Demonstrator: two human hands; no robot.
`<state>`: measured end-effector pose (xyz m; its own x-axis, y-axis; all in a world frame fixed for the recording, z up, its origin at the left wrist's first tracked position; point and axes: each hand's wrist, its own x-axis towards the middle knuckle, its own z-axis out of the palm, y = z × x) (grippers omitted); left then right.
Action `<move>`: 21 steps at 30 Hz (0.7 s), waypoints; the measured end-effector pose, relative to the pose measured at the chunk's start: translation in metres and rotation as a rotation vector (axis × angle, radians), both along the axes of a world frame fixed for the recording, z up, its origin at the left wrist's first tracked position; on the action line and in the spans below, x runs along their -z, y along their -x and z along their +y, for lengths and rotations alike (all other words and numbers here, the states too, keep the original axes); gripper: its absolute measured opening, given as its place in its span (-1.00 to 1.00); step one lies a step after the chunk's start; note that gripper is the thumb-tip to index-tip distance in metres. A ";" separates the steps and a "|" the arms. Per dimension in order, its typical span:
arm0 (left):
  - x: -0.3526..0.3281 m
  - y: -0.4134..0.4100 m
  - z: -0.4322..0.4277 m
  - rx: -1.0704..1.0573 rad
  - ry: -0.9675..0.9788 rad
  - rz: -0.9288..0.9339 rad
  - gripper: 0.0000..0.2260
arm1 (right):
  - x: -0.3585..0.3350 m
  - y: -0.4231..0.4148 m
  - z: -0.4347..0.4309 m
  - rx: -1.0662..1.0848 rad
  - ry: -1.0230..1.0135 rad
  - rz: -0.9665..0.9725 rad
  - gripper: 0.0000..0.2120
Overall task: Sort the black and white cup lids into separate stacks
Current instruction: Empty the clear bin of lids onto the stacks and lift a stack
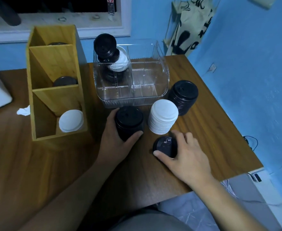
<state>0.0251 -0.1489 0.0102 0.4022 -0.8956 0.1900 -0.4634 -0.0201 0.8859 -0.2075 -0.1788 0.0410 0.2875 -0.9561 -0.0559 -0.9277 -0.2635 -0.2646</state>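
Ridged black lid stack (129, 122) upright at the middle of the wood-grain table (37, 155), clasped round its side by the curled left hand (115, 135). Single glossy black lid (164, 145) flat toward the near edge, pinched at its rim by the right hand (185, 154), fingers arched over. Round white lid stack (163, 119) just behind. Second black stack (183, 97) beyond, toward the right edge. Ribbed clear bin (150, 90) at rear with mixed lids (118, 64). Bamboo divider box (53, 64) at left.
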 end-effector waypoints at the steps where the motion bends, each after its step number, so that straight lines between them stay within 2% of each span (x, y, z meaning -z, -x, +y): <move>1: 0.000 0.000 0.000 0.004 0.004 -0.002 -0.16 | 0.003 -0.004 0.000 -0.015 0.021 0.018 -0.10; 4: 0.000 -0.001 0.001 0.015 0.010 0.007 -0.16 | 0.007 0.006 -0.001 -0.123 -0.071 -0.104 -0.16; 6: 0.000 -0.001 0.001 0.021 0.008 0.016 -0.16 | 0.005 0.018 0.001 -0.224 -0.208 -0.271 -0.10; 8: 0.000 -0.001 0.001 0.026 0.003 0.024 -0.16 | 0.004 0.026 0.004 -0.268 -0.242 -0.357 -0.05; 10: 0.000 -0.001 0.000 0.031 0.004 0.036 -0.15 | 0.010 0.029 0.006 -0.259 -0.159 -0.308 -0.04; 13: 0.000 -0.001 0.000 0.037 0.010 0.050 -0.16 | 0.021 0.029 0.007 -0.285 -0.040 -0.264 -0.16; 17: 0.000 -0.001 -0.001 0.031 0.015 0.044 -0.17 | 0.004 0.021 0.010 -0.262 -0.011 -0.486 -0.26; 21: -0.002 -0.002 0.000 0.040 0.044 0.047 -0.21 | -0.045 -0.027 0.000 -0.297 0.175 -0.638 -0.38</move>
<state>0.0266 -0.1487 0.0124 0.3761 -0.9023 0.2107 -0.4206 0.0364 0.9065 -0.1808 -0.1788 0.0863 0.4622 -0.8122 0.3561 -0.4896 -0.5685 -0.6611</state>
